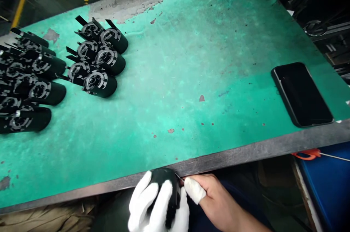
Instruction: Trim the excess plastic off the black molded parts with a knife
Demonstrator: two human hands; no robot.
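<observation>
Black cyl. gripped by curled L hand; R hand pinching thin tool.

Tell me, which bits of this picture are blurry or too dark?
In the head view, the black parts on the left look slightly smeary; there too, the white-gloved left hand is so bright its detail fades; and the head view's upper right corner is very dark.
</observation>
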